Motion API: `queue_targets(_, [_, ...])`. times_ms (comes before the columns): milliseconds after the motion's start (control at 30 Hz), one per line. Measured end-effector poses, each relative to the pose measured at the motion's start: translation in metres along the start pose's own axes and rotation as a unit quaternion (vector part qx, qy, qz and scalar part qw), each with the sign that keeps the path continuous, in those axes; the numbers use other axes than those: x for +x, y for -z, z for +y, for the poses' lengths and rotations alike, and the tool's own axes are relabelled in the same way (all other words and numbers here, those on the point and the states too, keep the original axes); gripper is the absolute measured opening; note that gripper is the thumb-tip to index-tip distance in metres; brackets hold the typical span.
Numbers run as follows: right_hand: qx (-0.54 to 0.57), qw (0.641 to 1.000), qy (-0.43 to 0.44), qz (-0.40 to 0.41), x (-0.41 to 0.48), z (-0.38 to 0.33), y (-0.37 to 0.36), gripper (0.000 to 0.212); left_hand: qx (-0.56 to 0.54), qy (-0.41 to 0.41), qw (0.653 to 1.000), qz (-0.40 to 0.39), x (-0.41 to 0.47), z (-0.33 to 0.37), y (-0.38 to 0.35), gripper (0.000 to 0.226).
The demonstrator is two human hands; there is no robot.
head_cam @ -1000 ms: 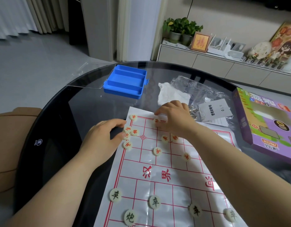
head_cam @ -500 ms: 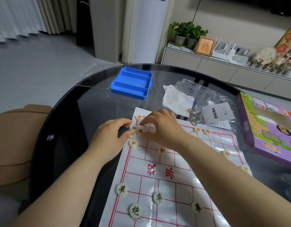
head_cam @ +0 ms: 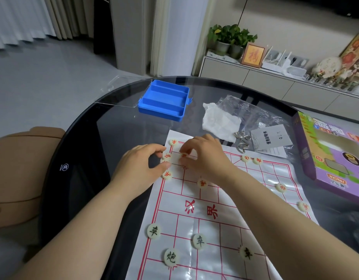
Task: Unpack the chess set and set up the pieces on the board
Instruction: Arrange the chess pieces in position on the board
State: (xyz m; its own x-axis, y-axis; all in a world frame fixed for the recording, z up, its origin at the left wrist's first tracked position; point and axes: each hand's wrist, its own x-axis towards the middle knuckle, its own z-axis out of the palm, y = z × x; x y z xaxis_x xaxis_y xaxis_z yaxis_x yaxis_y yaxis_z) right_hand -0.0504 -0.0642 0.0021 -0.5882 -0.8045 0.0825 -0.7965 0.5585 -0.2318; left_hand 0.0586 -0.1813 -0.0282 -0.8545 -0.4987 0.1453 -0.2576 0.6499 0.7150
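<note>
A white paper chess board (head_cam: 205,217) with red grid lines lies on the dark glass table. Round cream pieces lie on it: red-lettered ones at the far end, such as the corner piece (head_cam: 173,142), and black-lettered ones near me, such as one at the near left (head_cam: 153,230). My left hand (head_cam: 142,165) rests at the board's far left edge, its fingertips on a red piece (head_cam: 167,156). My right hand (head_cam: 205,157) is beside it, thumb and fingers pinching another red piece (head_cam: 183,155) on the board.
An empty blue tray (head_cam: 164,100) with its clear lid stands at the far side. A crumpled white tissue (head_cam: 219,122), a plastic bag with a leaflet (head_cam: 270,136) and metal ring puzzles (head_cam: 242,139) lie to its right. A purple box (head_cam: 332,158) lies at the right edge.
My right hand has moved left across the far rows to the far left corner beside my left hand, uncovering two red pieces on the back row.
</note>
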Motion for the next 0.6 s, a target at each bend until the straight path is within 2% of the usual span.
queue_targets(233, [0.029, 0.995, -0.086, 0.037, -0.046, 0.043, 0.025, 0.026, 0.002, 0.023, 0.999, -0.032, -0.002, 0.007, 0.002, 0.037])
queue_targets(433, [0.047, 0.986, -0.155, 0.05, -0.079, 0.07, 0.033, 0.026, 0.136, 0.053, 0.988, -0.056, 0.01, 0.04, 0.004, 0.034])
queue_targets(600, [0.052, 0.982, -0.176, 0.043, -0.086, 0.077, 0.035, 0.028, 0.228, 0.071, 0.968, -0.08, 0.02, 0.051, 0.001, 0.034])
